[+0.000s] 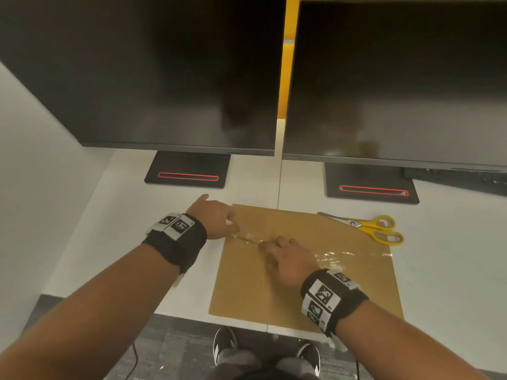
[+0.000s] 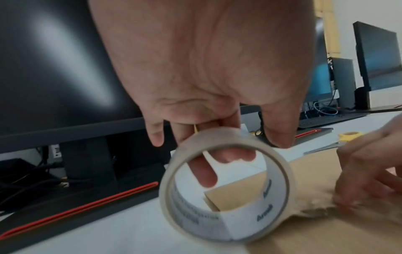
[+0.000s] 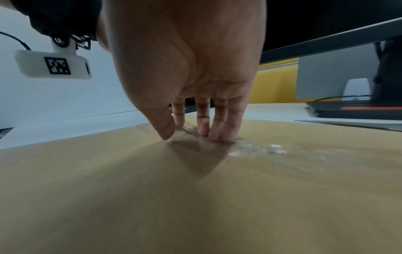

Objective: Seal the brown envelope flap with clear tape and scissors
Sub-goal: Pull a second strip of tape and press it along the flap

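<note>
A large brown envelope lies flat on the white desk, with a shiny strip of clear tape running across it along the flap. My left hand holds the clear tape roll at the envelope's left edge, fingers curled over its rim and through its core. My right hand presses the tape onto the envelope with straight fingertips. Yellow-handled scissors lie untouched on the envelope's far right corner.
Two dark monitors hang low over the back of the desk, their black stands just beyond the envelope. A keyboard sits at the far right. The desk's front edge runs close under the envelope, shoes below.
</note>
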Tool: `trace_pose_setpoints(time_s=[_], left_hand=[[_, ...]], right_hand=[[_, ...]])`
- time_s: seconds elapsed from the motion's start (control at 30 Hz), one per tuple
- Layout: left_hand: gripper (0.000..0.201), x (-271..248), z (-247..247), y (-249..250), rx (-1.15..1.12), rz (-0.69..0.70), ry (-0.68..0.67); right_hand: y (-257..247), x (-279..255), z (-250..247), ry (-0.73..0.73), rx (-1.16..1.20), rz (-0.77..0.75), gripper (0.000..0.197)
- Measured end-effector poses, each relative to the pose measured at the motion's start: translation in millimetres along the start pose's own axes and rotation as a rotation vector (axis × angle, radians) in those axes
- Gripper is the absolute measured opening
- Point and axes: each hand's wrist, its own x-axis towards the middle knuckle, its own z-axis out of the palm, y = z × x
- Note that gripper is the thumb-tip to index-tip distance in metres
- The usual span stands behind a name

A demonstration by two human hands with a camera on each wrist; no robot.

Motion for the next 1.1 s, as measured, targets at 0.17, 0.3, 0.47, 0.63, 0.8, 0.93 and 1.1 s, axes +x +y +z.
trace_pose_setpoints(time_s=[0.17, 0.3, 0.47, 0.63, 0.8, 0.93, 1.1], left_hand=[[0.033, -2.2, 18.7, 1.1, -0.058, 0.075, 0.129], [0.042, -9.8, 23.6, -4.7, -0.065, 0.098, 0.202], [0.047, -13.6, 26.7, -19.0, -0.081, 0.095, 0.195], [0.042, -10.1, 21.3, -20.6, -0.098, 0.156, 0.2], [0.047, -3.0, 12.2, -18.5, 0.116, 0.175, 0.193], [0.047, -1.8, 10.7, -19.2, 0.216, 0.148, 0.227], [0.046, -0.9, 19.2, -19.5, 0.24, 0.106, 0.231]], right_hand=[[-21.5, 13.4, 2.0, 0.052, -0.076, -0.041, 0.048], [-30.7, 22.1, 4.9, -0.004, 0.04, -0.102, 0.067], [-30.9, 26.0, 8.8, 0.015, 0.054, -0.089, 0.067], [-31.2, 27.4, 11.4, 0.006, 0.056, -0.066, 0.069], [-32.4, 29.0, 13.9, 0.011, 0.026, -0.044, 0.069], [-34.2, 31.4, 13.7, 0.016, 0.024, -0.037, 0.068], [-35.9, 34.0, 11.9, 0.008, 0.021, -0.018, 0.068]])
